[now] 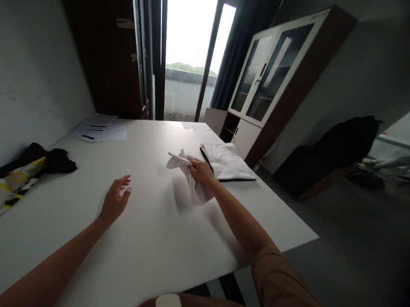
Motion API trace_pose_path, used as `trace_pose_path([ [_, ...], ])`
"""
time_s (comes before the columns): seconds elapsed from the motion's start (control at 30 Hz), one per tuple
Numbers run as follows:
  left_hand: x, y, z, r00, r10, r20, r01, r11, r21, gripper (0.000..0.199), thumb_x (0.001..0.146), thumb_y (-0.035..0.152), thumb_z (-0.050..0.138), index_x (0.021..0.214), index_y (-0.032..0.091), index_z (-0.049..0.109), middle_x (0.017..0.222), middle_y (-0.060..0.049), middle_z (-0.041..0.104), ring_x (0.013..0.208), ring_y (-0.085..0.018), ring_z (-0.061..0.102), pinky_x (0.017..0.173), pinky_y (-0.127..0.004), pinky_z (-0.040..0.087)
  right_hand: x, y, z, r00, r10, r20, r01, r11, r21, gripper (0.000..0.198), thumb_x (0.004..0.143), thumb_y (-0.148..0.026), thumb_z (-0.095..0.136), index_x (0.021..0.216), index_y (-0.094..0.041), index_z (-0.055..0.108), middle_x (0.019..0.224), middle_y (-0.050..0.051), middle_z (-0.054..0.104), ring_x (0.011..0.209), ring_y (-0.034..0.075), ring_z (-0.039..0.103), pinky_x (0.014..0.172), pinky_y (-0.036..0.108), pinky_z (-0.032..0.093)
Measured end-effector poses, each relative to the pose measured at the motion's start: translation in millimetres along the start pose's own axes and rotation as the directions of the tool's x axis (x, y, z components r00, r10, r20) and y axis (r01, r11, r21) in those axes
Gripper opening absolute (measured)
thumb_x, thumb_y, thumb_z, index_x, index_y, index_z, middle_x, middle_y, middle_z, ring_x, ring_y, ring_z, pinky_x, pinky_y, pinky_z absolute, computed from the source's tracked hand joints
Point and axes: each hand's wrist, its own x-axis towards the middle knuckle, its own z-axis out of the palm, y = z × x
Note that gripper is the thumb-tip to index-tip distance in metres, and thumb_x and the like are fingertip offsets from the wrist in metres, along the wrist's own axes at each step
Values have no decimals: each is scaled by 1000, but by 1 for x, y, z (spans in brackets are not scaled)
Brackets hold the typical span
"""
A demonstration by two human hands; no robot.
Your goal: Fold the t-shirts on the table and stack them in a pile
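My right hand [202, 172] is closed on a bunched white cloth [200, 193], holding it just over the white table [145, 242]. Part of the cloth sticks out past the fingers to the left, and the rest hangs below the palm. To the right of that hand lies a flat, folded white fabric piece [225, 160] with a black edge. My left hand [115, 197] hovers at or just above the tabletop, fingers slightly curled and apart, with nothing in it. Whether it touches the table I cannot tell.
A black, yellow and white garment [25, 176] lies along the table's left side. Printed papers [99, 128] are at the far left, with more sheets [202, 131] at the far edge. A glass-door cabinet [271, 70] stands beyond on the right; a dark chair [332, 151] is farther right.
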Motion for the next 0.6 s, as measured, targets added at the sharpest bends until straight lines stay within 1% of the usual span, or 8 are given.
trace_pose_path([
  [0.1,-2,0,4,999,-37,15,38,999,-30,46,96,38,51,139,22,57,120,-9,64,105,-24,66,88,-40,58,8,48,-23,996,63,-62,-65,998,-23,39,100,-27,53,135,-27,70,137,2,65,118,23,64,102,28,47],
  [0.23,-3,2,8,990,-139,35,141,987,-78,48,94,40,53,138,22,57,121,-9,65,106,-24,66,88,-40,58,20,106,-54,976,161,-147,-179,976,-122,40,103,-32,49,137,-25,68,140,4,64,120,24,63,103,29,46],
  [0.33,-2,2,11,978,-202,47,206,970,-127,50,92,42,55,137,21,58,119,-10,65,107,-25,66,90,-41,57,35,139,-78,955,232,-186,-270,940,-209,41,103,-35,50,137,-23,69,138,7,65,120,25,62,103,30,45],
  [0.43,-2,0,14,969,-239,69,247,958,-146,52,91,43,57,138,21,57,120,-10,66,108,-25,65,94,-43,56,57,168,-98,936,268,-229,-323,912,-252,41,103,-37,49,134,-22,71,132,10,68,118,27,62,103,31,44],
  [0.53,-1,-4,15,965,-247,91,258,955,-143,53,91,44,57,139,22,56,121,-10,66,110,-26,65,94,-44,55,82,195,-108,910,314,-271,-383,886,-262,41,104,-37,47,133,-20,71,130,11,68,119,28,61,105,33,41],
  [0.6,-1,-5,16,964,-247,100,259,955,-143,53,92,44,58,140,22,56,121,-10,65,111,-27,65,94,-44,56,96,213,-106,900,367,-235,-421,872,-251,43,104,-38,48,137,-18,67,136,13,65,124,28,58,108,34,39],
])
